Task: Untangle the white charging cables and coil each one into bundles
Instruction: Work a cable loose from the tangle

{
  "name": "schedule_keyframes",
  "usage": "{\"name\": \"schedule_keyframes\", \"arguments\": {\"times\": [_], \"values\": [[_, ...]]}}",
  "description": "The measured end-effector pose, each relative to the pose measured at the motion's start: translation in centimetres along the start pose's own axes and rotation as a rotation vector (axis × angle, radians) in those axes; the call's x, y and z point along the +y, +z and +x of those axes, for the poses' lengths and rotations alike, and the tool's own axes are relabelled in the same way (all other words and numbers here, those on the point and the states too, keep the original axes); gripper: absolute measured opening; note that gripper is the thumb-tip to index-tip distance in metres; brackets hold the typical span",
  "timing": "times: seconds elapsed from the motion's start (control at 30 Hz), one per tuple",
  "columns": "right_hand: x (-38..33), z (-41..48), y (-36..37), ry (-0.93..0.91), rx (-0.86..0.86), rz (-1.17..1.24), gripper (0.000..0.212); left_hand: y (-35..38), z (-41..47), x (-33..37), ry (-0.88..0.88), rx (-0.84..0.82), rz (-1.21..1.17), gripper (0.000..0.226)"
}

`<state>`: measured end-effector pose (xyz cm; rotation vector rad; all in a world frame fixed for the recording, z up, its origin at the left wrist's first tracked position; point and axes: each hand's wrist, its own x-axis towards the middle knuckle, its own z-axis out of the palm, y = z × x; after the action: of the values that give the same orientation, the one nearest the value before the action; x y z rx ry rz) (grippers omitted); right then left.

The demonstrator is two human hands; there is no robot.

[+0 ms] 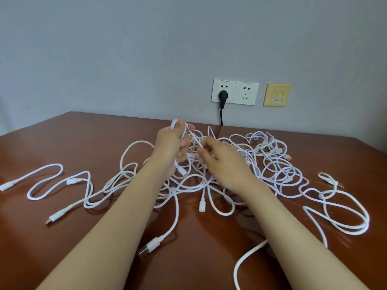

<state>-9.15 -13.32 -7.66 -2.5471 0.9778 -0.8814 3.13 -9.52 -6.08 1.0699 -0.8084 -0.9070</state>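
Head camera: white charging cables sprawl in one loose tangle across the middle of the table. They are thin, smooth, round cords with moulded plastic plugs, and strands trail off left and right; how many there are cannot be counted. Over the knot the left hand is raised, fingers curled round a small loop of cord. Just beside it the right hand pinches one strand between thumb and forefinger. The tabletop is glossy reddish-brown wood. On the grey wall behind are two white sockets — one black plug seated in the left one — and one yellowish square plate.
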Motion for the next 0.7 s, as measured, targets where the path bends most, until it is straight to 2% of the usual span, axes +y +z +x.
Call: {"name": "schedule_keyframes", "arguments": {"times": [0.07,0.17,0.23,0.3,0.4,0.47,0.53,0.7], "values": [[-0.2,0.1,-0.6,-0.027,0.132,-0.239,0.016,0.0,0.0,0.2,0.038,0.003,-0.012,0.038],[-0.1,0.0,-1.1,-0.036,0.269,-0.319,0.016,0.3,0.0,0.5,0.089,-0.005,-0.026,0.039],[0.3,0.1,-1.0,-0.046,0.289,-0.314,0.018,0.3,0.0,0.5,0.100,0.013,-0.009,0.040],[0.3,0.1,-0.8,-0.050,0.271,-0.181,0.022,0.1,0.1,0.5,0.115,0.042,0.014,0.040],[0.1,0.0,-0.8,0.022,0.218,0.361,0.032,0.0,0.3,0.2,0.152,0.101,0.095,0.040],[0.0,-0.2,-0.7,0.056,0.194,0.594,0.033,0.2,0.4,0.0,0.175,0.113,0.114,0.041],[-0.2,-0.2,-0.4,0.074,0.170,0.616,0.031,0.4,0.4,-0.1,0.196,0.105,0.122,0.041],[-0.6,-0.3,0.4,-0.062,0.130,0.345,0.030,0.7,0.2,-0.3,0.229,0.116,0.193,0.039]]}}
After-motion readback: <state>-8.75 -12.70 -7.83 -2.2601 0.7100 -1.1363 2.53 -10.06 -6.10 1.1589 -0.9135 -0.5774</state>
